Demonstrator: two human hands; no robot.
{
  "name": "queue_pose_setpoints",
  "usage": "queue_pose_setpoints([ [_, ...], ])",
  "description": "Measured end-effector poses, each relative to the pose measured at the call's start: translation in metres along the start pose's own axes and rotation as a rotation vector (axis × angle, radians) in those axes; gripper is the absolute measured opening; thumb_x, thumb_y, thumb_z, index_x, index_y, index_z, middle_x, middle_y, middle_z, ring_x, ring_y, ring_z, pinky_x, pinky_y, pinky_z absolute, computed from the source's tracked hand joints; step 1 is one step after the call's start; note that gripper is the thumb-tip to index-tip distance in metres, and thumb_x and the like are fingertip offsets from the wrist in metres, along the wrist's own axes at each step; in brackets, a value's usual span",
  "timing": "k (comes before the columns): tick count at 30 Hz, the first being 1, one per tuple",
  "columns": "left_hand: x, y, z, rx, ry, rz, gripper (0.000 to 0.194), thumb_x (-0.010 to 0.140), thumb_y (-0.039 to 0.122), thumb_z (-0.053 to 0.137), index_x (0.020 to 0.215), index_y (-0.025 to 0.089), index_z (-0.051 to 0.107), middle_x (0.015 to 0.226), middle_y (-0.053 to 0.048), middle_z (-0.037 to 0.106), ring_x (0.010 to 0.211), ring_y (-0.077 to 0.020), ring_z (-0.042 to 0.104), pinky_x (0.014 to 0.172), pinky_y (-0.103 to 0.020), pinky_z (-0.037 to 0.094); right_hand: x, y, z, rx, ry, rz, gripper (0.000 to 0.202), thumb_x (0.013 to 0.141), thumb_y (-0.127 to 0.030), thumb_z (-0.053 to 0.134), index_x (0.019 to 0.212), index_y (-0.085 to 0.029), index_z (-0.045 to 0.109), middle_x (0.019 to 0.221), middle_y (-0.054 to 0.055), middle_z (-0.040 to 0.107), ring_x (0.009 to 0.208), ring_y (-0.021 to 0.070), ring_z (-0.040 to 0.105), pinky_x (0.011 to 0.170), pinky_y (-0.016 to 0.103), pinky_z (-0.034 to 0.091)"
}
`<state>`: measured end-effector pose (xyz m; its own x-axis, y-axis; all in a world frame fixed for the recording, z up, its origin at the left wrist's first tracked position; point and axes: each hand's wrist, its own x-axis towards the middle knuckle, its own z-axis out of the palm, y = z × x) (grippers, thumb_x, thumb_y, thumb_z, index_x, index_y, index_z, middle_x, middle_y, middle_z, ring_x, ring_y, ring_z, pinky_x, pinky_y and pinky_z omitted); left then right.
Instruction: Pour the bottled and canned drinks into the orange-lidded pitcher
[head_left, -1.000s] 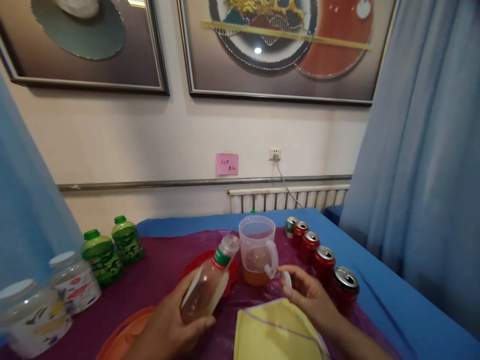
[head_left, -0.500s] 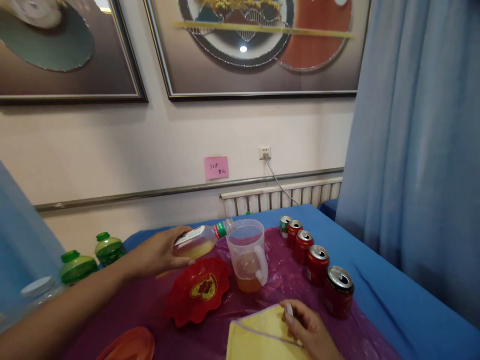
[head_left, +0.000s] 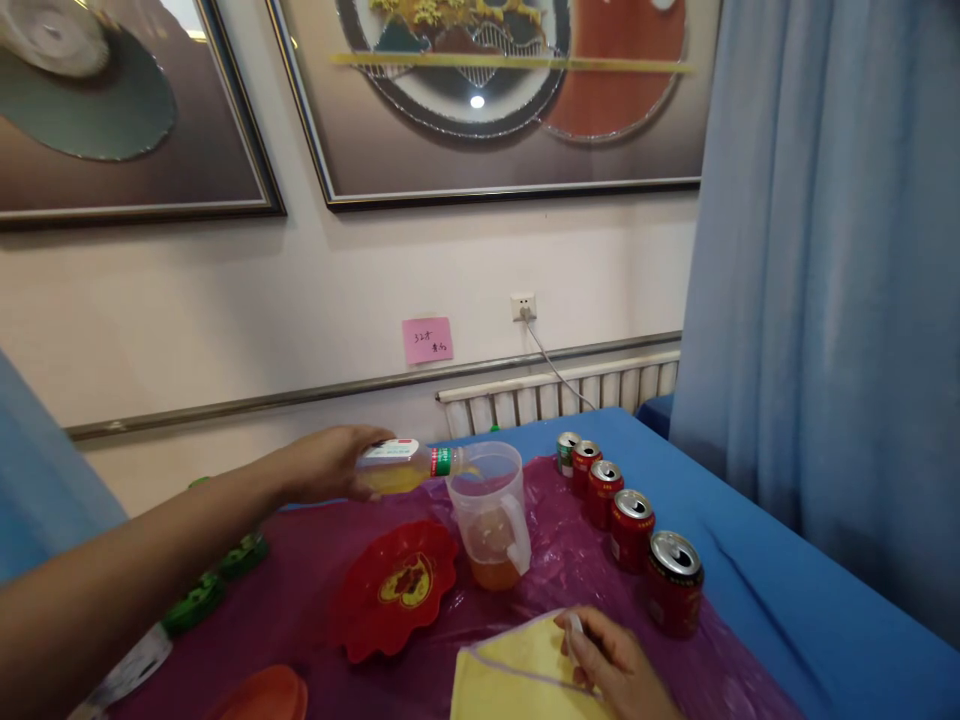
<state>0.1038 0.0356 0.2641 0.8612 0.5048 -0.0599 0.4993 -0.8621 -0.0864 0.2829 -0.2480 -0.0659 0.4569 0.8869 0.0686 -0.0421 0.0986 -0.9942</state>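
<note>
Left hand (head_left: 330, 463) gripping bottle (head_left: 405, 466) at frame centre, lying level, mouth pointing right over jug (head_left: 487, 515), right hand (head_left: 611, 665) pinching cap (head_left: 576, 626)

Right hand (head_left: 611, 668): cut off by the lower edge, a small white object half hidden in its fingers. Yellow cloth (head_left: 510, 680): lower part cut off beside that hand. Orange plate (head_left: 262, 697): only its upper rim is shown. Green bottles (head_left: 217, 580): largely hidden behind the left forearm. Pink note (head_left: 427, 340): writing too small to be read.
</note>
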Motion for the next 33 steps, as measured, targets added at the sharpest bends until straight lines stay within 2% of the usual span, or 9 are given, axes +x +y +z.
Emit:
queue_pose_setpoints([
  [6,0.017,0.013,-0.014,0.228,0.009,0.055,0.066,0.066,0.034,0.078,0.13,0.025,0.063,0.125,-0.008,0.072,0.114,-0.0326,0.064,0.098,-0.039,0.039,-0.001,0.005,0.0,-0.008,0.016,-0.005,0.059,0.08,-0.076,0.06,0.101,-0.023,0.076,0.074,0.002,0.064,0.068,0.0199,0.06,0.064,0.03,0.048],
  [9,0.027,0.019,-0.019,0.364,0.036,0.097,0.066,0.063,0.032,0.083,0.127,0.028,0.064,0.124,-0.006,0.073,0.113,-0.0319,0.064,0.102,-0.043,0.035,0.0,0.006,-0.001,-0.028,-0.011,-0.002,0.062,0.082,-0.076,0.058,0.105,-0.021,0.076,0.078,0.003,0.066,0.069,0.0195,0.061,0.064,0.029,0.048],
  [14,0.039,0.045,-0.031,0.64,0.094,0.245,0.072,0.059,0.023,0.09,0.126,0.028,0.065,0.12,-0.007,0.073,0.114,-0.0311,0.062,0.108,-0.047,0.03,0.002,0.011,-0.006,-0.029,-0.051,-0.036,0.059,0.084,-0.071,0.061,0.114,-0.021,0.074,0.084,0.005,0.068,0.075,0.0202,0.061,0.068,0.029,0.049],
  [19,0.048,0.087,-0.028,0.842,0.203,0.491,0.031,0.082,0.009,0.069,0.108,0.023,0.073,0.103,-0.008,0.076,0.103,-0.027,0.066,0.115,-0.05,0.026,0.001,0.019,-0.004,0.075,-0.016,-0.079,0.057,0.08,-0.062,0.072,0.122,-0.024,0.069,0.091,0.005,0.068,0.079,0.02,0.059,0.072,0.03,0.048],
  [21,0.052,0.1,-0.022,0.877,0.27,0.58,0.024,0.087,0.008,0.063,0.101,0.023,0.074,0.101,-0.007,0.075,0.102,-0.0239,0.066,0.119,-0.047,0.022,0.0,0.02,-0.002,0.1,-0.008,-0.077,0.055,0.077,-0.06,0.076,0.119,-0.025,0.069,0.089,0.004,0.067,0.077,0.0189,0.058,0.072,0.03,0.047],
  [24,0.056,0.111,-0.014,0.87,0.35,0.648,0.024,0.085,0.006,0.064,0.095,0.025,0.074,0.101,-0.004,0.075,0.105,-0.021,0.065,0.123,-0.041,0.018,-0.001,0.019,0.002,0.122,0.014,-0.084,0.054,0.072,-0.06,0.079,0.111,-0.024,0.071,0.083,0.001,0.064,0.075,0.0181,0.057,0.07,0.03,0.044],
  [29,0.051,0.11,-0.016,0.798,0.349,0.638,0.029,0.086,0.003,0.061,0.098,0.026,0.074,0.105,-0.004,0.074,0.11,-0.0206,0.064,0.123,-0.04,0.019,-0.005,0.015,0.006,0.161,0.011,-0.099,0.053,0.074,-0.059,0.078,0.113,-0.025,0.069,0.086,0.002,0.066,0.078,0.0188,0.059,0.072,0.03,0.045],
  [31,0.044,0.101,-0.019,0.767,0.341,0.564,0.032,0.088,0.004,0.058,0.107,0.025,0.073,0.11,-0.006,0.074,0.113,-0.0221,0.062,0.12,-0.041,0.023,-0.007,0.013,0.006,0.173,0.015,-0.103,0.053,0.077,-0.059,0.075,0.116,-0.025,0.067,0.087,0.003,0.067,0.079,0.0191,0.06,0.071,0.03,0.046],
  [33,0.036,0.087,-0.018,0.728,0.311,0.424,0.036,0.085,0.008,0.064,0.117,0.023,0.069,0.113,-0.01,0.073,0.113,-0.0264,0.062,0.112,-0.043,0.032,-0.009,0.009,0.006,0.164,0.015,-0.107,0.052,0.079,-0.059,0.074,0.117,-0.024,0.067,0.084,0.002,0.066,0.077,0.0184,0.06,0.069,0.029,0.046],
])
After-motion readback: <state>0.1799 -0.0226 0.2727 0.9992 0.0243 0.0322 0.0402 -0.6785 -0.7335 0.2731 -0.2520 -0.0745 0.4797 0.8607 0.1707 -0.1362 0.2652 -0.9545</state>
